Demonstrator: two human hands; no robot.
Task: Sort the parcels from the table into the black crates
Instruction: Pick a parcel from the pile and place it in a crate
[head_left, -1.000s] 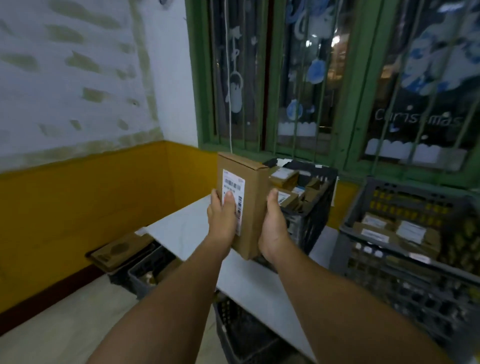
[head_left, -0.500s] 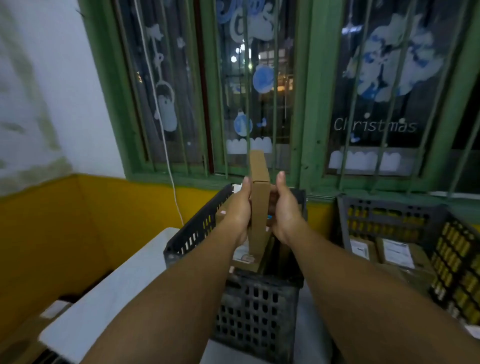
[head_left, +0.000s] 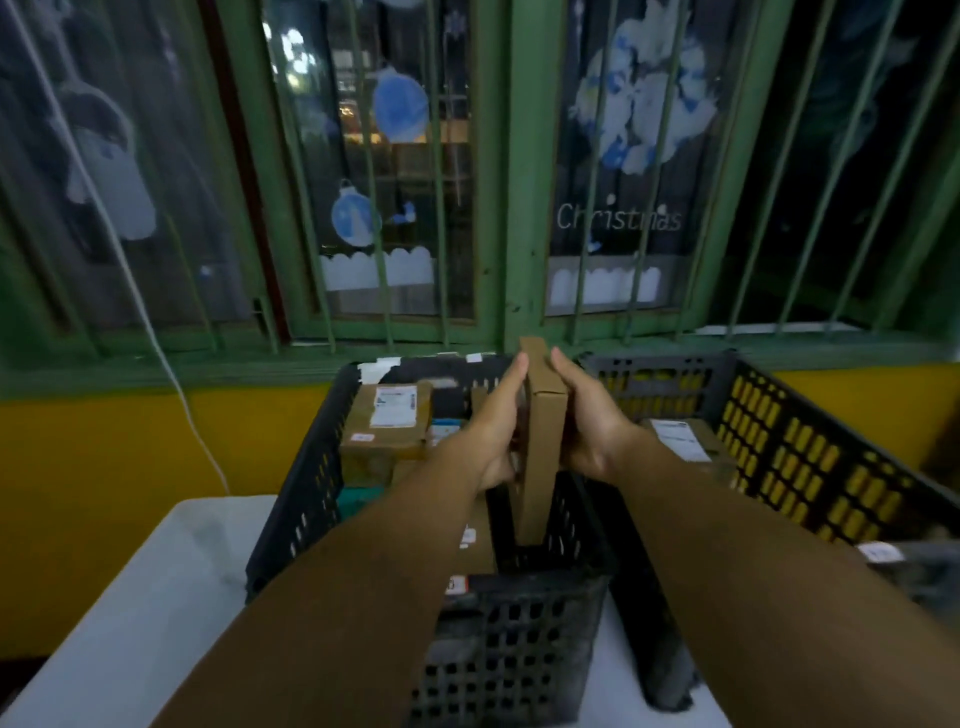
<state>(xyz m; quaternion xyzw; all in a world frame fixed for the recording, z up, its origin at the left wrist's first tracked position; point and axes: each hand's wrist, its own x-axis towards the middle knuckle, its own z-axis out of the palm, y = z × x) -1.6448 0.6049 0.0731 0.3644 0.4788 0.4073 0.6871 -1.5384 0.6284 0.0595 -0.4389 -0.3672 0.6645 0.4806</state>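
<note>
While both hands hold the box (head_left: 543, 436) on its edge above the left crate (head_left: 291, 509), the step in hand is, I judge, to lower it into the free slot on the right side of that crate. The left hand (head_left: 496, 426) presses one broad face with its fingers nearly straight, the thumb side toward the camera. The right hand (head_left: 587, 421) presses the other face in the same way, so the box is clamped between two flat palms (no finger is hooked under it). The lower end of the box is already below the rim, near the right wall. Other parcels (head_left: 387, 421) lie in the far left part of this crate. To do it well, keep the box upright, slide it straight down along the wall, and release only when it rests on the bottom or on a parcel. A second crate (head_left: 810, 457) stands just beside on the table (head_left: 130, 613), toward its right edge.
</note>
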